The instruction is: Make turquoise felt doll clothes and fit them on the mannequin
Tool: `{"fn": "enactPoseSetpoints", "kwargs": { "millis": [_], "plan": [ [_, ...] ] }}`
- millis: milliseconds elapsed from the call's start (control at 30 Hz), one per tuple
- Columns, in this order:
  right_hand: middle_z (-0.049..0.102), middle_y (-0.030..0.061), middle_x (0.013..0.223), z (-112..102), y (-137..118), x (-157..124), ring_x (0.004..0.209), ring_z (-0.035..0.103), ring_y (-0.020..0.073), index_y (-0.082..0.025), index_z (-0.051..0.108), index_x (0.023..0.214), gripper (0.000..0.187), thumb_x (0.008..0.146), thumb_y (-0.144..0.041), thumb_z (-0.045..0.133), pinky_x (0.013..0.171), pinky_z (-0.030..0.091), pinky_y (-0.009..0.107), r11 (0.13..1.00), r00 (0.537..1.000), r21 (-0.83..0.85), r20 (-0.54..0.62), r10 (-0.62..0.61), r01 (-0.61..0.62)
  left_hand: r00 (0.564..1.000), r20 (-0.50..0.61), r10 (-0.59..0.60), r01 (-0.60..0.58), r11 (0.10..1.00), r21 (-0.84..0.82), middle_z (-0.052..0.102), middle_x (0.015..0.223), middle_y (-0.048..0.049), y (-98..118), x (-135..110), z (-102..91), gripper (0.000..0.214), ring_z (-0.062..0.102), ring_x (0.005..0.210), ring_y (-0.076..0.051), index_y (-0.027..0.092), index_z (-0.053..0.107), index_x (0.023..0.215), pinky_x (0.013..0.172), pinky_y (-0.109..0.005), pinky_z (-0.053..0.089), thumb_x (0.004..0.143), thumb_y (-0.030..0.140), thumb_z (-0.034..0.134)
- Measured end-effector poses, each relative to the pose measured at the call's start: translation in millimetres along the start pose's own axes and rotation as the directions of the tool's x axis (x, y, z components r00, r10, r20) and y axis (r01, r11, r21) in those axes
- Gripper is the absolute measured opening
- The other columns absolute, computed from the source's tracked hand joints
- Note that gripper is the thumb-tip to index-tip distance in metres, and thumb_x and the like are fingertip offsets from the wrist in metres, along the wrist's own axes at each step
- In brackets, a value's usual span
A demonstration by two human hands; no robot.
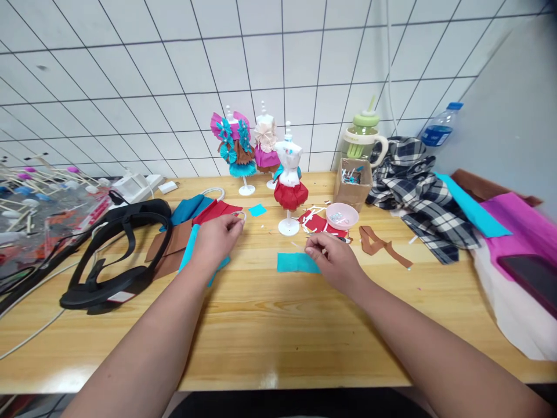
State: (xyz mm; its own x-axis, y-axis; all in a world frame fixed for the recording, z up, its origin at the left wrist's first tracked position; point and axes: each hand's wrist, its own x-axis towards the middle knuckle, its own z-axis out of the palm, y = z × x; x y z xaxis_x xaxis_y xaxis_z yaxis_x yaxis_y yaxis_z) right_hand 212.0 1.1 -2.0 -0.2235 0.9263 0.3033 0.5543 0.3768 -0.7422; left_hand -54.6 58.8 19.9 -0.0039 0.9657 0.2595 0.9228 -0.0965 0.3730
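My left hand is closed at the fingertips, beside folded red crepe paper and a white loop; what the fingers grip is hidden. Under that wrist, a turquoise paper strip shows partly. My right hand has its fingers curled together on the right end of a turquoise crepe paper strip, which lies flat on the table. Beyond the hands stands a small white dress form on a round base, wearing a puffed red paper skirt.
Two decorated dress forms stand near the wall. A pink bowl, paper scraps, a cardboard box and a green-lidded jug are right of centre. A black headset strap lies left; plaid cloth and a phone lie right.
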Motion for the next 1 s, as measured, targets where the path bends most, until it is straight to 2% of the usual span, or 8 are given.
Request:
{"fn": "enactPoseSetpoints", "kwargs": {
  "millis": [100,200,267,367,433,500,667,1000],
  "plan": [
    [0.059,-0.0007,0.071,4,8,3,0.065,0.050,0.0141,-0.019,0.059,0.077,0.012,0.084,-0.026,0.052,0.058,0.037,0.025,0.989,0.982,0.077,0.149,0.116,-0.129,0.987,0.149,0.059,-0.093,0.968,0.235,0.070,0.093,-0.0124,-6,1,3.0,0.036,0.062,0.090,-0.029,0.019,0.070,0.104,0.074,-0.034,0.043,0.086,0.044,0.052],
    [0.056,-0.0014,0.066,8,12,4,0.062,0.048,0.0134,-0.018,0.060,0.076,0.021,0.084,-0.036,0.052,0.056,0.035,0.025,0.953,0.943,0.158,0.257,0.212,-0.257,0.994,0.091,0.060,-0.086,0.945,0.315,0.065,0.105,-0.0179,4,-5,8.7,0.044,0.057,0.103,-0.035,0.014,0.065,0.117,0.084,-0.041,0.043,0.085,0.042,0.054],
    [0.055,-0.0014,0.065,9,12,4,0.062,0.047,0.0134,-0.018,0.060,0.074,0.027,0.083,-0.042,0.053,0.055,0.034,0.024,0.934,0.914,0.170,0.319,0.249,-0.314,0.969,0.080,0.232,-0.243,0.957,0.158,0.064,0.107,-0.0134,13,-9,14.5,0.036,0.057,0.104,-0.029,0.019,0.066,0.116,0.088,-0.039,0.043,0.089,0.038,0.050],
    [0.055,-0.0013,0.066,10,9,6,0.063,0.048,0.0137,-0.018,0.060,0.072,0.025,0.083,-0.040,0.054,0.055,0.032,0.024,0.949,0.896,0.080,0.362,0.256,-0.304,0.850,0.167,0.499,-0.470,0.863,-0.184,0.066,0.100,-0.0068,22,-14,27.4,0.027,0.059,0.095,-0.020,0.023,0.073,0.100,0.087,-0.031,0.044,0.091,0.035,0.051],
    [0.058,-0.0007,0.068,12,4,7,0.066,0.050,0.0143,-0.019,0.060,0.074,0.021,0.085,-0.034,0.052,0.057,0.032,0.025,0.969,0.905,-0.031,0.351,0.240,-0.245,0.785,0.246,0.568,-0.517,0.820,-0.246,0.067,0.096,-0.0054,24,-17,35.9,0.021,0.060,0.091,-0.019,0.025,0.075,0.093,0.084,-0.031,0.043,0.088,0.033,0.057],
    [0.062,0.0007,0.074,17,0,8,0.070,0.053,0.0159,-0.020,0.061,0.076,0.019,0.087,-0.030,0.050,0.059,0.033,0.026,0.971,0.914,-0.155,0.338,0.226,-0.183,0.774,0.303,0.556,-0.495,0.830,-0.258,0.069,0.092,-0.0043,25,-18,41.4,0.016,0.061,0.090,-0.019,0.025,0.076,0.090,0.083,-0.031,0.042,0.085,0.030,0.061],
    [0.070,0.0059,0.087,31,-8,8,0.080,0.060,0.0204,-0.022,0.063,0.080,0.019,0.090,-0.030,0.050,0.060,0.032,0.028,0.923,0.925,-0.370,0.307,0.226,-0.102,0.803,0.355,0.479,-0.402,0.875,-0.269,0.072,0.093,-0.0024,23,-20,42.0,0.014,0.063,0.094,-0.019,0.026,0.074,0.091,0.085,-0.032,0.040,0.082,0.027,0.063],
    [0.070,0.0042,0.102,34,-20,11,0.098,0.061,0.0215,-0.022,0.062,0.088,0.026,0.095,-0.036,0.041,0.067,0.033,0.029,0.836,0.856,-0.503,0.311,0.412,-0.220,0.806,0.392,0.444,-0.386,0.896,-0.219,0.071,0.090,-0.0009,25,-19,40.5,0.013,0.062,0.093,-0.020,0.027,0.074,0.089,0.085,-0.034,0.039,0.079,0.027,0.065]
  ]
}}
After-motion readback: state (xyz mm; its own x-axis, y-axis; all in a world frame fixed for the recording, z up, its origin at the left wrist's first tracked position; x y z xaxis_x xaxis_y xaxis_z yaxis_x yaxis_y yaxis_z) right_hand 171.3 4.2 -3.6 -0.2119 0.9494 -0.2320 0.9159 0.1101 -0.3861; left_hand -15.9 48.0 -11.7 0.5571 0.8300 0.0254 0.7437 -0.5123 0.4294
